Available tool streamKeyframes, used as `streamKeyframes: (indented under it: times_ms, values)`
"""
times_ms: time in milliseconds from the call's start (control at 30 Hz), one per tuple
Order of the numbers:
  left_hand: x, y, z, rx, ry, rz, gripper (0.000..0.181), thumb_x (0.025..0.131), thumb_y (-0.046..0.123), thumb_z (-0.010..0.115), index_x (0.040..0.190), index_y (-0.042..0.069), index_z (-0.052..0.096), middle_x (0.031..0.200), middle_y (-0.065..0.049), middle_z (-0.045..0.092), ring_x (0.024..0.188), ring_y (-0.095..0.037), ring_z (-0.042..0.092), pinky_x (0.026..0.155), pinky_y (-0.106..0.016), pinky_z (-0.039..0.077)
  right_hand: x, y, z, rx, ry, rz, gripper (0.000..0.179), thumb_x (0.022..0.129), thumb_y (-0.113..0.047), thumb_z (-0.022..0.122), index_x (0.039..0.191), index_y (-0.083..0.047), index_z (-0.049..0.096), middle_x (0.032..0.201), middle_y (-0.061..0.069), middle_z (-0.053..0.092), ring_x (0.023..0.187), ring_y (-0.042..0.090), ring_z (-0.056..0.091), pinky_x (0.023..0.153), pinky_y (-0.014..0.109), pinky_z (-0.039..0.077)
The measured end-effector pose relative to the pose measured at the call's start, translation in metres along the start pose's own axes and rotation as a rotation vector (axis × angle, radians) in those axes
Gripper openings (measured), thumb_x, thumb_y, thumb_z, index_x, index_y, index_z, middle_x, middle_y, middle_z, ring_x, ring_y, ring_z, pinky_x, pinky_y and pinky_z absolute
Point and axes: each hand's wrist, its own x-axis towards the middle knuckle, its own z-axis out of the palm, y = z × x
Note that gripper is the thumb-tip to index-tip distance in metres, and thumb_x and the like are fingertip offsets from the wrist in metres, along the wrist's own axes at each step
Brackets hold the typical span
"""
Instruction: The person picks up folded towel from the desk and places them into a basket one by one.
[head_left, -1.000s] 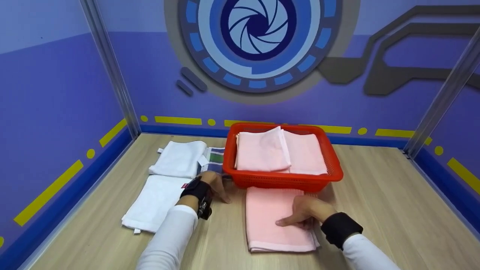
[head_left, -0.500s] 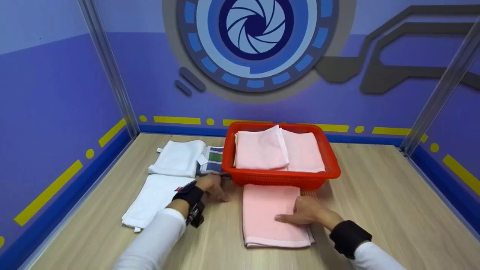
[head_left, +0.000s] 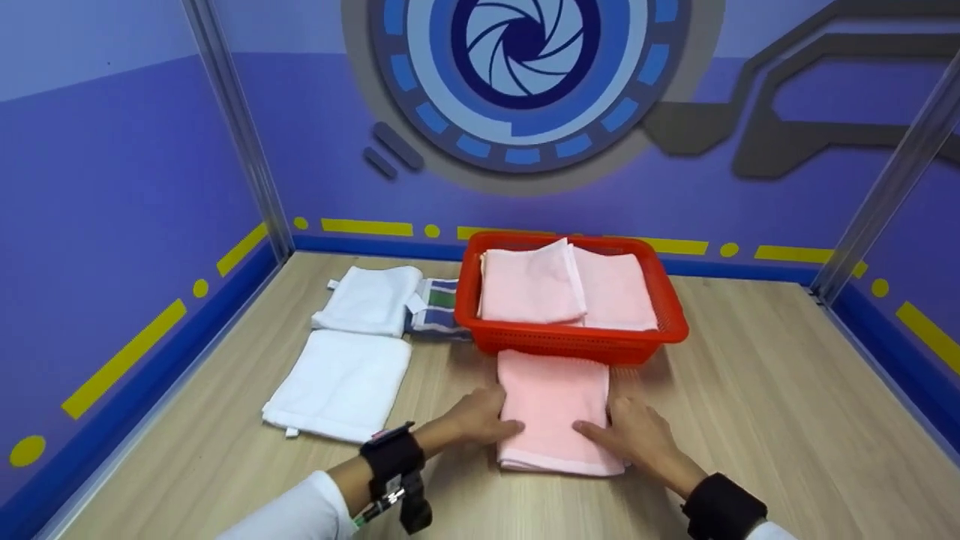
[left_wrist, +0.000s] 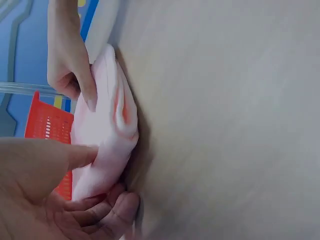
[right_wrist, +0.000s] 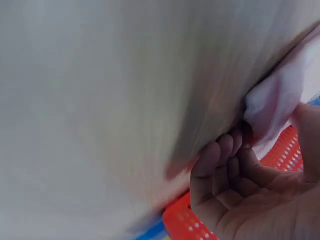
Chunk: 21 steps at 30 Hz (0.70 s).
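Observation:
A folded pink towel (head_left: 555, 405) lies on the table in front of a red basket (head_left: 574, 330). My left hand (head_left: 476, 416) holds its left edge; in the left wrist view the thumb presses on top and the fingers curl under the side of the towel (left_wrist: 107, 155). At the opposite edge, my right hand (head_left: 645, 435) pinches the towel, thumb on top. The right wrist view shows the curled fingers (right_wrist: 220, 165) low beside the towel's edge (right_wrist: 277, 107). More pink towels (head_left: 529, 289) lie folded inside the basket.
Two folded white towels lie on the left, one (head_left: 371, 300) behind the other (head_left: 341, 382). Between the rear one and the basket is a blue, green and white striped cloth (head_left: 442, 300). Purple panels (head_left: 315, 150) wall in the wooden tabletop (head_left: 765, 375).
My left hand has come from beside the striped cloth to the pink towel's left edge. My right hand has shifted to the towel's right edge, its thumb drawn back.

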Motion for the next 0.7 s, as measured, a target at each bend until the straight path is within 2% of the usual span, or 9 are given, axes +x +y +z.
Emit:
streamKeyframes:
  times_ms: [67, 133, 200, 300, 367, 433, 500, 567, 700]
  values:
    - [0.006, 0.004, 0.0, -0.074, 0.032, -0.063, 0.032, 0.081, 0.012, 0.071, 0.104, -0.007, 0.059, 0.088, -0.012, 0.06, 0.08, -0.022, 0.05, 0.074, -0.035, 0.048, 0.004, -0.002, -0.002, 0.115, -0.023, 0.024, 0.044, 0.079, -0.031, 0.087, 0.077, -0.007, 0.051, 0.064, -0.003, 0.035, 0.058, 0.014, 0.035, 0.053, 0.027, 0.027]
    - [0.01, 0.006, 0.0, -0.185, 0.047, -0.129, 0.034, 0.077, 0.004, 0.069, 0.108, -0.007, 0.057, 0.093, -0.013, 0.06, 0.085, -0.023, 0.051, 0.077, -0.035, 0.048, 0.007, -0.002, -0.004, 0.256, -0.056, 0.063, 0.039, 0.08, -0.024, 0.085, 0.081, -0.005, 0.052, 0.068, -0.002, 0.039, 0.062, 0.014, 0.038, 0.055, 0.026, 0.029]
    - [0.013, 0.006, -0.001, -0.303, 0.049, -0.2, 0.027, 0.075, -0.001, 0.067, 0.098, -0.004, 0.054, 0.088, -0.009, 0.054, 0.078, -0.021, 0.05, 0.07, -0.03, 0.044, 0.01, -0.002, -0.007, 0.443, -0.1, 0.143, 0.035, 0.083, -0.018, 0.082, 0.084, -0.003, 0.05, 0.074, 0.001, 0.042, 0.067, 0.015, 0.041, 0.058, 0.025, 0.032]
    - [0.017, 0.005, -0.003, -0.464, 0.031, -0.295, 0.026, 0.078, -0.002, 0.069, 0.095, 0.001, 0.05, 0.084, -0.007, 0.051, 0.067, -0.017, 0.051, 0.059, -0.025, 0.042, 0.014, 0.002, -0.013, 0.686, -0.145, 0.245, 0.038, 0.086, -0.01, 0.077, 0.105, 0.002, 0.046, 0.087, 0.006, 0.054, 0.074, 0.015, 0.052, 0.062, 0.023, 0.045]
    - [0.02, 0.006, -0.008, -0.586, 0.005, -0.339, 0.027, 0.082, -0.002, 0.07, 0.099, 0.0, 0.049, 0.086, -0.008, 0.054, 0.065, -0.016, 0.057, 0.058, -0.025, 0.05, 0.016, 0.005, -0.018, 0.781, -0.164, 0.277, 0.047, 0.088, -0.007, 0.076, 0.117, 0.004, 0.041, 0.094, 0.008, 0.061, 0.076, 0.015, 0.058, 0.064, 0.024, 0.051]
    - [0.023, 0.009, -0.017, -0.684, -0.031, -0.361, 0.024, 0.087, 0.0, 0.069, 0.104, -0.001, 0.051, 0.089, -0.01, 0.058, 0.068, -0.016, 0.061, 0.061, -0.027, 0.056, 0.017, 0.007, -0.026, 0.803, -0.185, 0.276, 0.056, 0.089, -0.009, 0.076, 0.127, 0.004, 0.037, 0.099, 0.008, 0.068, 0.075, 0.014, 0.064, 0.066, 0.026, 0.056]
    - [0.028, 0.015, -0.03, -0.729, -0.07, -0.364, 0.017, 0.092, 0.004, 0.065, 0.105, -0.002, 0.056, 0.087, -0.008, 0.06, 0.071, -0.015, 0.062, 0.064, -0.027, 0.056, 0.018, 0.007, -0.038, 0.794, -0.198, 0.275, 0.059, 0.09, -0.012, 0.076, 0.132, 0.003, 0.037, 0.095, 0.005, 0.066, 0.073, 0.013, 0.062, 0.064, 0.025, 0.053]
    - [0.034, 0.025, -0.048, -0.721, -0.095, -0.337, 0.012, 0.094, 0.007, 0.062, 0.103, -0.001, 0.062, 0.083, -0.005, 0.062, 0.071, -0.013, 0.061, 0.062, -0.024, 0.056, 0.019, 0.004, -0.053, 0.785, -0.231, 0.277, 0.06, 0.092, -0.018, 0.075, 0.133, 0.0, 0.035, 0.096, 0.003, 0.066, 0.072, 0.013, 0.062, 0.064, 0.025, 0.052]
    - [0.047, 0.051, -0.087, -0.709, -0.147, -0.301, 0.016, 0.095, 0.014, 0.057, 0.1, 0.002, 0.068, 0.083, -0.003, 0.067, 0.072, -0.012, 0.062, 0.061, -0.021, 0.053, 0.027, -0.006, -0.092, 0.753, -0.264, 0.256, 0.057, 0.095, -0.027, 0.073, 0.134, -0.004, 0.037, 0.098, 0.003, 0.059, 0.073, 0.013, 0.058, 0.065, 0.025, 0.048]
